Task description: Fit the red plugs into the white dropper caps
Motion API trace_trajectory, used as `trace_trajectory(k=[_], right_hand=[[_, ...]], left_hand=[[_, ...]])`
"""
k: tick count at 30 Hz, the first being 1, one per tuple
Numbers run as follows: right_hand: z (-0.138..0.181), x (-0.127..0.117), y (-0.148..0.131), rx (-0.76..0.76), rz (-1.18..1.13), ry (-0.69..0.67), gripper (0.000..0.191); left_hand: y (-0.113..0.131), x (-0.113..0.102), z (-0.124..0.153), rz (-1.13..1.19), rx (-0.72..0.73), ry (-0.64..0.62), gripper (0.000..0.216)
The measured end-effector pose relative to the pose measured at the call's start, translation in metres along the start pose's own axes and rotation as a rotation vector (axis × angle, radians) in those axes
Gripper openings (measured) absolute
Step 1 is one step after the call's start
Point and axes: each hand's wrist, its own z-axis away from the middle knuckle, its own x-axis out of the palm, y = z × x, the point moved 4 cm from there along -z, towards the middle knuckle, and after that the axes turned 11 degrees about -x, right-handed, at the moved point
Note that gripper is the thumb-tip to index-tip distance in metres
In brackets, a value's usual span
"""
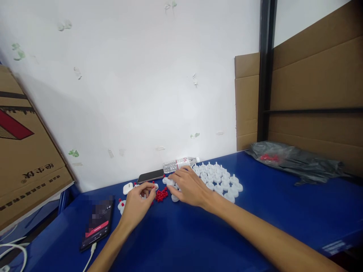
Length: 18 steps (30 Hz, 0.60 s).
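My left hand point(139, 203) rests on the blue table point(283, 211) with its fingers curled in a pinch beside a small heap of red beads point(161, 194); what it pinches is too small to make out. My right hand point(189, 186) lies just right of the beads, fingers bent over a white plastic cap point(170, 182). Several more white caps point(219, 180) are spread in a cluster to the right of that hand. A few white caps with red tips point(121, 205) lie left of my left hand.
A phone point(98, 223) on a white cable lies at the front left, a second dark phone point(151, 176) and a white earbud case point(127, 187) near the wall. A water bottle point(180, 164) lies behind the caps. A grey plastic bag point(295, 158) sits far right. Cardboard boxes point(25, 151) flank the table.
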Motion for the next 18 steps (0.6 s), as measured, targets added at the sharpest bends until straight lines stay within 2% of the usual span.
trace_trajectory(k=[4, 7, 16, 18], right_hand=[[-0.001, 0.005, -0.017, -0.129, -0.001, -0.012, 0.028], [0.000, 0.008, -0.021, -0.156, -0.013, -0.032, 0.029], [0.000, 0.006, -0.018, -0.143, -0.053, -0.004, 0.032], [0.000, 0.005, -0.017, -0.148, -0.072, 0.011, 0.034]], left_hand=[[0.000, -0.002, -0.001, 0.291, -0.096, -0.074, 0.037], [0.001, -0.005, -0.001, 0.401, -0.122, -0.074, 0.041], [0.005, 0.004, 0.003, 0.427, -0.093, -0.217, 0.035], [0.005, 0.005, 0.003, 0.438, -0.102, -0.214, 0.037]])
